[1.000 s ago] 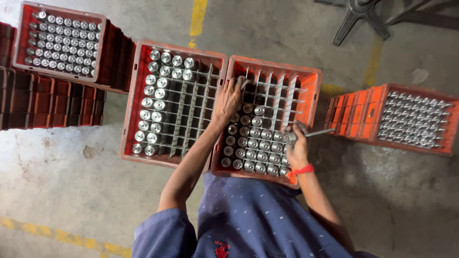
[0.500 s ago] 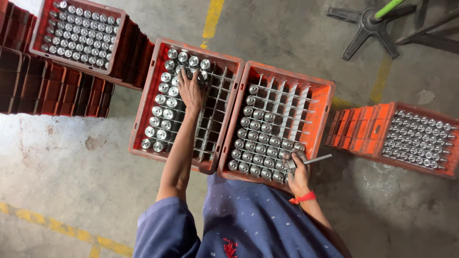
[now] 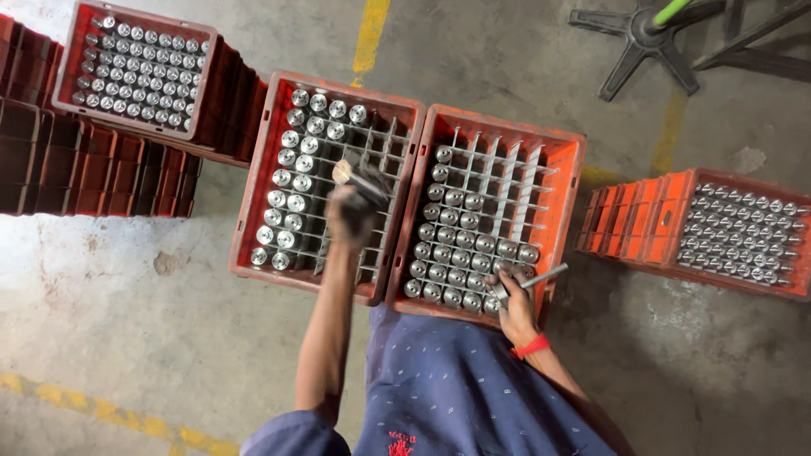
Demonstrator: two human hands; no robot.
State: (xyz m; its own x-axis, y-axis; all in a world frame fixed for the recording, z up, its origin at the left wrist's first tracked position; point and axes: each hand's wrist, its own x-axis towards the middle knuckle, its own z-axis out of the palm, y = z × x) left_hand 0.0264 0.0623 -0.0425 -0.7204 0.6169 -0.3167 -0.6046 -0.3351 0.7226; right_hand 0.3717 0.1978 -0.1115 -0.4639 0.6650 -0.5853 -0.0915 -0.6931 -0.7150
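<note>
The left hand [image 3: 351, 211] has its grip clamped on a short metal cylinder [image 3: 346, 173], lifted tilted over the left orange crate [image 3: 253, 181] with its round end face toward the camera (the hand is motion-blurred, so the finger placement cannot be told). The right hand [image 3: 514, 304], a red band at its wrist, rests at the near rim of the right orange crate [image 3: 570, 211], its grip closed on a thin metal rod [image 3: 545, 276] that points toward 2 o'clock.

Both crates hold wire grids that keep the cylinders upright and apart, one to a cell. The left crate is filled along its 9 o'clock side, the right crate along its 6 o'clock side; the other cells are bare.

Farther out on the concrete floor [image 3: 127, 338], a full crate [image 3: 139, 63] sits on stacked crates at 10 o'clock, another full one [image 3: 743, 232] at 3 o'clock.
</note>
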